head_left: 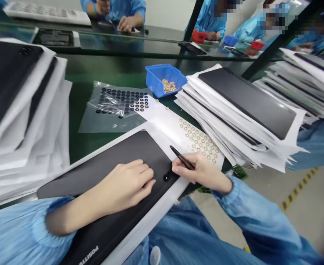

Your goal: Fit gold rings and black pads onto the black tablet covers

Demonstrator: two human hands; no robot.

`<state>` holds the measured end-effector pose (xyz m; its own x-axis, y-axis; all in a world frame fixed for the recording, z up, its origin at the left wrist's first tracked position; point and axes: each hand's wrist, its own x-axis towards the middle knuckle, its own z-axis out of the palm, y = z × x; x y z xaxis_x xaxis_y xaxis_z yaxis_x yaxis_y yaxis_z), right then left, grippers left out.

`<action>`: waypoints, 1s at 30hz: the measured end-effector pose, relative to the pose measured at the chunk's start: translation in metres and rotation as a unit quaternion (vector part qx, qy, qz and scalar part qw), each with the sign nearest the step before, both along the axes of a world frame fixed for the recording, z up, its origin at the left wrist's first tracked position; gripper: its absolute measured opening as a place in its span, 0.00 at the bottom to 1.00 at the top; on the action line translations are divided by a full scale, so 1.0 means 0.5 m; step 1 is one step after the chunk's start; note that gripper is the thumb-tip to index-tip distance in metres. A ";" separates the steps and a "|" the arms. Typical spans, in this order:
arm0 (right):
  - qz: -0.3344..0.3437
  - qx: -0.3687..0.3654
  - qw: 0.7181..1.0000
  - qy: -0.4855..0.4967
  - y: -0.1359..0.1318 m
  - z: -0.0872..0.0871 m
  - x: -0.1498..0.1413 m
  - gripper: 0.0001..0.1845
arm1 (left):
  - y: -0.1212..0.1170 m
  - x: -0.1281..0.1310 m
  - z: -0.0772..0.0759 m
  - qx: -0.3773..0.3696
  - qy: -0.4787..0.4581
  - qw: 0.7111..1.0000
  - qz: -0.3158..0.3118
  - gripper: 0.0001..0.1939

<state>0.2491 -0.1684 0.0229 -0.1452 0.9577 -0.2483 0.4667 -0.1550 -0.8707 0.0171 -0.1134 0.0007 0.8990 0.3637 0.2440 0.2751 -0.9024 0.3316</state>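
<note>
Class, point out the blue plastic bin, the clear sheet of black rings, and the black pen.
Blue plastic bin (151, 84), head view, front wall.
Clear sheet (101, 120), head view, bare corner.
Black pen (182, 157), head view, barrel.

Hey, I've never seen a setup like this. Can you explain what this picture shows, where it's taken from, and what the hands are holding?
This picture comes from a camera worn on a person's head, looking down at their bare hands; no machine is involved. The left hand rests on a black panel lying on white sheeting. The right hand holds a slim black tool near a small black ring. The green table holds a plastic sheet of black rings, a blue bin of tan rings, and stacked panels. Co-workers sit beyond.
</note>
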 end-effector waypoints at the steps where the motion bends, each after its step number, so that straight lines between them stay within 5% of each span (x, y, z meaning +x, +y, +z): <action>1: -0.020 0.008 1.000 0.007 -0.013 -0.013 0.002 0.09 | 0.000 0.001 -0.001 0.008 0.001 1.000 0.000 0.13; 6: -0.067 0.032 0.997 0.001 -0.021 -0.026 -0.008 0.07 | 0.005 0.005 -0.001 0.016 0.005 1.000 0.000 0.13; 15: -0.048 0.018 0.998 -0.022 -0.017 -0.017 -0.010 0.06 | 0.004 0.003 -0.004 0.004 0.008 1.000 0.001 0.14; 23: -0.044 0.146 0.976 -0.157 -0.025 -0.017 -0.021 0.17 | 0.005 0.005 -0.003 0.012 0.006 1.000 -0.003 0.13; 27: -0.115 0.140 0.983 -0.042 -0.038 -0.028 -0.015 0.14 | -0.002 0.004 0.002 0.047 -0.002 0.999 -0.026 0.13; 30: -0.242 0.210 0.944 0.077 -0.051 -0.038 -0.020 0.21 | -0.011 0.010 0.012 0.058 0.018 0.997 -0.053 0.10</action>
